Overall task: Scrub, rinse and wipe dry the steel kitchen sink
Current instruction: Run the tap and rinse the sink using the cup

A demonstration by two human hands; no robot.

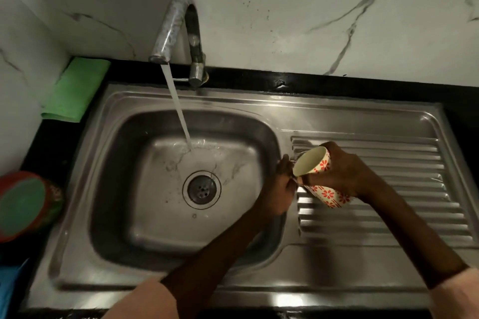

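The steel sink (166, 290) has a basin on the left and a ribbed drainboard (404, 189) on the right. The tap (176, 26) runs a stream of water (178, 111) onto the basin floor, just behind the drain (201, 189). My right hand (347, 173) grips a cream cup with red flowers (315, 163), tilted with its mouth to the left, above the drainboard's left end. A second matching cup (330, 195) lies just below it. At the basin's right edge my left hand (281, 186) curls its fingers at this second cup; the grip is partly hidden.
A folded green cloth (75, 90) lies on the black counter at the back left corner. A round container with a red and green lid (23, 204) stands left of the sink, with something blue (10, 285) below it. A marble wall rises behind.
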